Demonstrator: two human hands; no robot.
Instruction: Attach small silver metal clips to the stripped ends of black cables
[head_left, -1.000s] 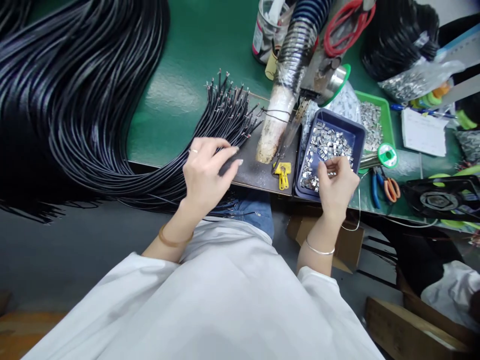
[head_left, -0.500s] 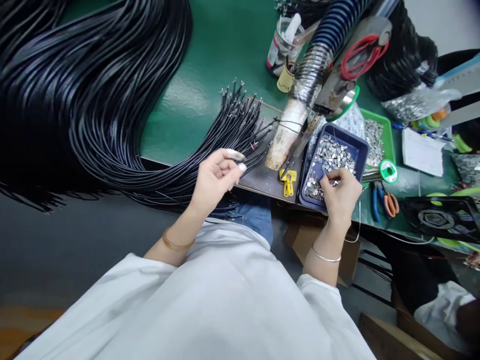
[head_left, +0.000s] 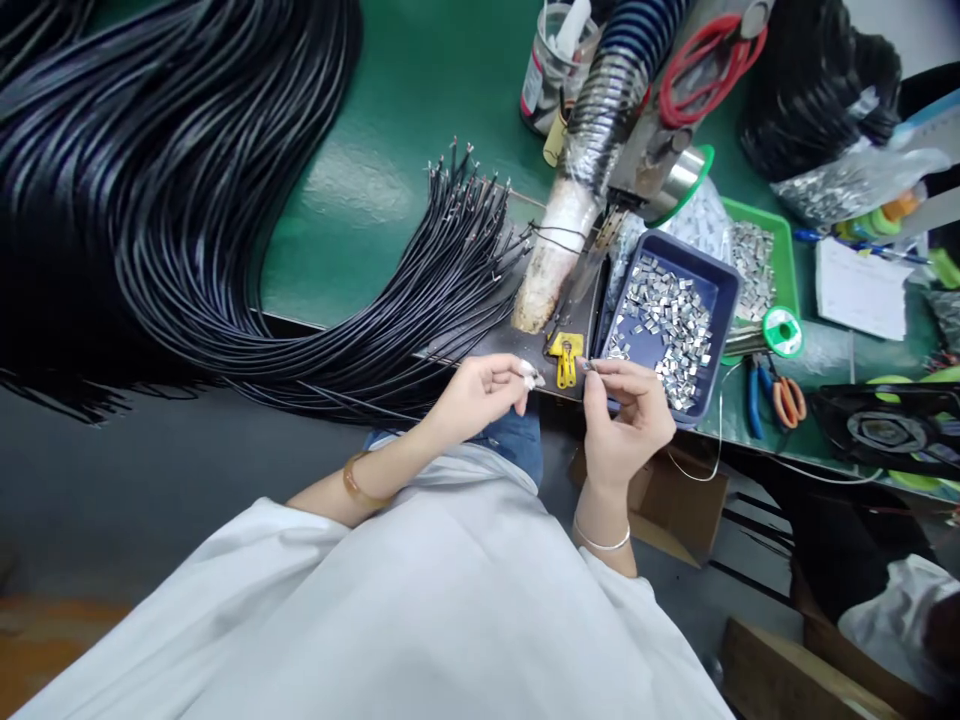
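My right hand (head_left: 624,415) pinches a small metal piece (head_left: 587,366) between thumb and forefinger, just left of the blue tray (head_left: 724,300). Many shiny metal pieces (head_left: 679,330) lie in that tray. Closed in a pinch, my left hand (head_left: 491,392) is near the front edge of the table; what its white-covered fingertips hold is too small to name. Between and slightly above the hands sits a yellow tool (head_left: 566,358). Black cables (head_left: 390,320) run in from the left, their stripped ends fanned out beyond my left hand.
A taped hose (head_left: 559,240) slants down above the yellow tool. Behind the blue tray are a green tray (head_left: 784,255) and a solder spool (head_left: 782,332). Pliers (head_left: 754,400), orange-handled cutters (head_left: 789,402) and a black fan (head_left: 885,432) lie right. A seated person's sleeve (head_left: 885,610) shows lower right.
My right hand has left the blue tray and moved left with a small metal piece. My left hand has moved right and down, away from the cable ends. The view has shifted slightly.
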